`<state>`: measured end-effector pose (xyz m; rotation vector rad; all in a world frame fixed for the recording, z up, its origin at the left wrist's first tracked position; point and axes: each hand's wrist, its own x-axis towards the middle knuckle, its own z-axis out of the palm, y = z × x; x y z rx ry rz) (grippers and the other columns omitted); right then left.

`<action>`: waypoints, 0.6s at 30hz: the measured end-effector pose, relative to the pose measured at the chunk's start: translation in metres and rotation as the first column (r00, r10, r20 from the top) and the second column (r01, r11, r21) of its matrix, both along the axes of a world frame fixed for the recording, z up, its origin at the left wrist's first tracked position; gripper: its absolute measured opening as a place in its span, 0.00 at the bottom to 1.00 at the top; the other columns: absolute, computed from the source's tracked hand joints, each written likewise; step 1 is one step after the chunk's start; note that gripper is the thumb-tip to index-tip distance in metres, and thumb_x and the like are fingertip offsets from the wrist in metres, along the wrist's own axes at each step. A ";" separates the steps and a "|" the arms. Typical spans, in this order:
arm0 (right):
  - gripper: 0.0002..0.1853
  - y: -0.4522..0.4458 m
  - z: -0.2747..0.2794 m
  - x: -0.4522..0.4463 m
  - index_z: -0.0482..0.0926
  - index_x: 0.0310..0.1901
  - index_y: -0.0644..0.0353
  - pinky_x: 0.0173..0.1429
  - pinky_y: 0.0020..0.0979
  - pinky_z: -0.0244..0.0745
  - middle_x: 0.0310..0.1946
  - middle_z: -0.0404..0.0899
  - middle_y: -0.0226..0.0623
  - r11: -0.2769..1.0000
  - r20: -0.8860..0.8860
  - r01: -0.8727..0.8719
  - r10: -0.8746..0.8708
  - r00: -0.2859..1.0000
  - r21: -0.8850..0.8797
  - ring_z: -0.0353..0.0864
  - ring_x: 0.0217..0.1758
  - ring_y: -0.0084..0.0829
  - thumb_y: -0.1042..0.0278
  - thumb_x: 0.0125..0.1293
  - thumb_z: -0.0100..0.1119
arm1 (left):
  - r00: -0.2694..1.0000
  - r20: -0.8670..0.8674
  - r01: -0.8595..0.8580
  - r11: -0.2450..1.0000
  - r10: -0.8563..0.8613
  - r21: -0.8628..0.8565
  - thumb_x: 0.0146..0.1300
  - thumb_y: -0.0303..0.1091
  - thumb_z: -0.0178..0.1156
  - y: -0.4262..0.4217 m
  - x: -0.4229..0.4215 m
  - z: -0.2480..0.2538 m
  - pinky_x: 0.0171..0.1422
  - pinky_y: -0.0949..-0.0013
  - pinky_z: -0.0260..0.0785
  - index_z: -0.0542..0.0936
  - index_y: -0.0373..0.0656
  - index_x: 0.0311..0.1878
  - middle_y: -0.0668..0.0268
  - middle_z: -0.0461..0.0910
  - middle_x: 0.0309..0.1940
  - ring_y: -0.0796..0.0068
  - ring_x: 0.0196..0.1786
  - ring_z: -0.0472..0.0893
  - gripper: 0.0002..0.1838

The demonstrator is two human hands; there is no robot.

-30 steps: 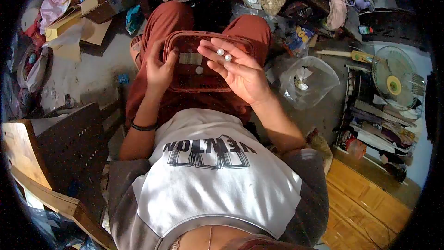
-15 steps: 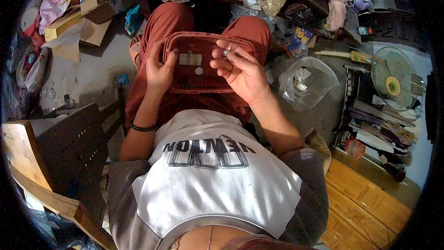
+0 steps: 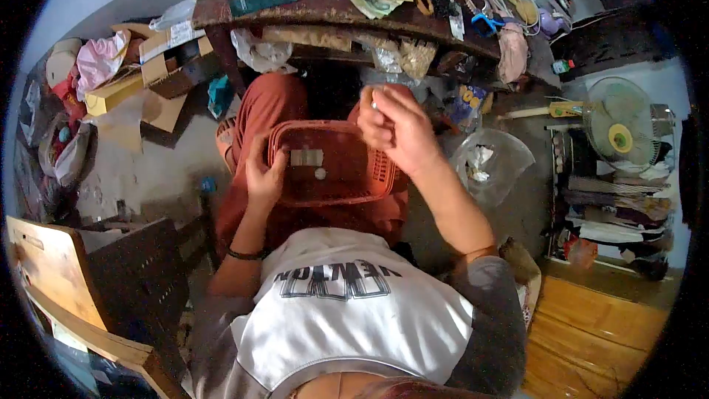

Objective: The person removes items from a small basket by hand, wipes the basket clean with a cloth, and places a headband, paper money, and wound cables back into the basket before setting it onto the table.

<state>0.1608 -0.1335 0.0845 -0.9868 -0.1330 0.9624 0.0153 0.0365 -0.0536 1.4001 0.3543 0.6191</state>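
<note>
Red basket is rested open side up on the lap. Its left rim is gripped by the left hand: thumb laid over the inner side, other fingers set outside. The right hand is raised in front of the basket's far right corner, its fingers curled in narrowly; by the fingertips a small white item is held, its shape too small to be told. Whether anything more is enclosed behind the curled fingers cannot be told. On the basket floor a pale rectangle and a white round spot are seen; loose or fixed, not made out.

Step in hand, as judged: small item handled in the right fingers, basket steadied by the left. For the next move a close, careful pinch is called for, as so small a piece could easily be dropped.
</note>
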 end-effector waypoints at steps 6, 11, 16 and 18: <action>0.11 0.032 0.049 0.072 0.75 0.47 0.66 0.22 0.16 0.51 0.28 0.67 0.24 0.975 0.416 -0.050 0.140 0.898 -0.218 0.58 0.22 0.12 0.68 0.72 0.49 | 0.995 -0.102 -0.016 0.999 0.021 0.044 0.63 0.24 0.56 -0.001 0.000 0.010 0.54 0.74 0.66 0.74 0.36 0.51 0.67 0.76 0.41 0.78 0.46 0.74 0.13; 0.16 0.068 0.059 0.120 0.73 0.55 0.72 0.45 0.24 0.74 0.45 0.76 0.39 0.938 0.585 -0.099 0.288 0.758 -0.333 0.76 0.40 0.26 0.78 0.67 0.47 | 0.999 -0.050 -0.009 1.000 0.007 -0.029 0.62 0.22 0.55 0.000 0.002 0.002 0.55 0.74 0.65 0.74 0.34 0.51 0.66 0.75 0.44 0.77 0.48 0.73 0.13; 0.20 0.080 0.053 0.095 0.67 0.58 0.78 0.68 0.40 0.70 0.53 0.74 0.55 0.987 0.316 -0.157 0.143 0.938 0.022 0.74 0.59 0.45 0.82 0.64 0.42 | 0.998 -0.063 -0.005 1.000 0.007 0.031 0.61 0.21 0.55 0.001 0.000 0.004 0.57 0.73 0.65 0.73 0.34 0.52 0.64 0.74 0.44 0.75 0.49 0.73 0.14; 0.21 0.077 0.041 0.068 0.68 0.57 0.78 0.68 0.42 0.70 0.51 0.75 0.55 0.988 0.201 -0.092 0.066 0.977 0.123 0.76 0.57 0.46 0.83 0.61 0.41 | 0.996 -0.084 -0.017 0.999 0.020 0.033 0.61 0.21 0.55 0.000 0.000 0.004 0.58 0.72 0.64 0.73 0.34 0.52 0.63 0.74 0.44 0.74 0.50 0.73 0.15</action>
